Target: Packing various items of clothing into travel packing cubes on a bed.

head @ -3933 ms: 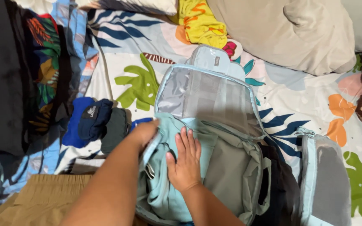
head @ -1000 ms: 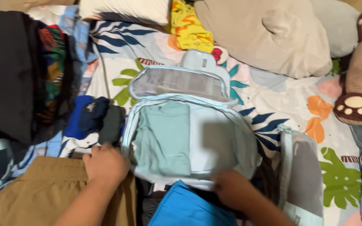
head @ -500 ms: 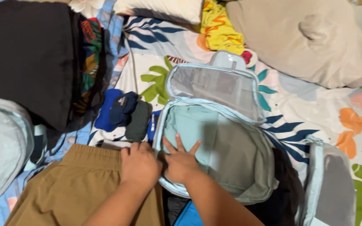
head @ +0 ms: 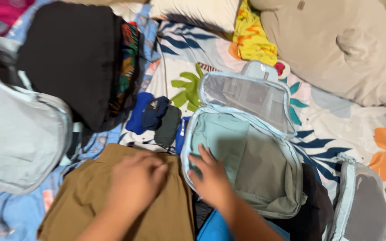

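Two folded garments, one mint green and one grey-green, already lie inside the open pale-blue fabric packing cube (head: 242,156) on the leaf-print bedsheet (head: 336,120); its mesh lid is up. My right hand (head: 211,178) presses flat on them, fingers spread. My left hand (head: 135,180) rests loosely curled on folded tan shorts (head: 81,205) just beside, unpacked.

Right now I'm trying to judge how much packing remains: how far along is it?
Partly done. Folded tops already lie flat in the open pale blue pouch, its lid flipped back. In hand: the right hand presses on those tops, while the left hand rests on the tan shorts. Left outside: the shorts, rolled dark socks and black clothes. The pouch isn't zipped.
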